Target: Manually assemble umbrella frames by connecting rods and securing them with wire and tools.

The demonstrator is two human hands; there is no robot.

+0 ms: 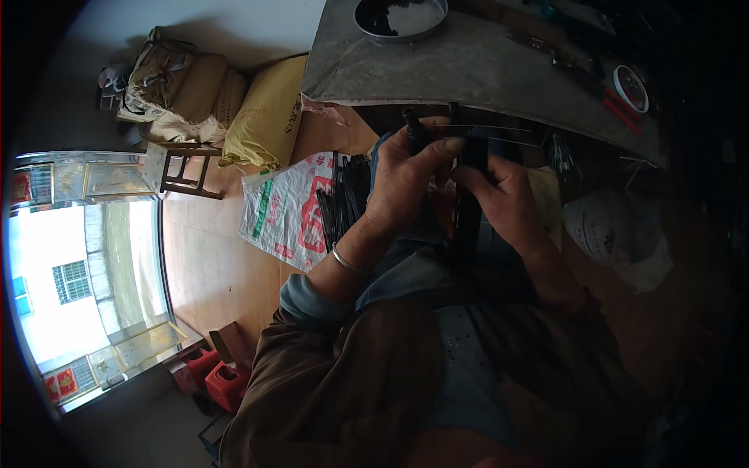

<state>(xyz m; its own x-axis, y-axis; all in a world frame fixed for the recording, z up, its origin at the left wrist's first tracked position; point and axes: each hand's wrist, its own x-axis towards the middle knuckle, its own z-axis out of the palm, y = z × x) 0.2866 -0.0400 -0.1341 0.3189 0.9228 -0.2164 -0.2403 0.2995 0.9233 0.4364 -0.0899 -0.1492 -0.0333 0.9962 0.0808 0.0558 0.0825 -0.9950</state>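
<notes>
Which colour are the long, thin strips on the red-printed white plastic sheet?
The long, thin strips are black; the head view shows them best.

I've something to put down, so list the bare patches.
Grey table, between bowl and tools; wooden floor, between doorway and white sack. Crowded: the table's right end, and the sack's right side, under black strips.

A small workshop is suggested by the grey desk (476, 82), where a bowl (390, 37) of black bits (377, 17) and a red-handled tool (624, 115) are set, by stuffed sacks (267, 115) piled past its left edge, and by loose black rods (338, 199).
</notes>
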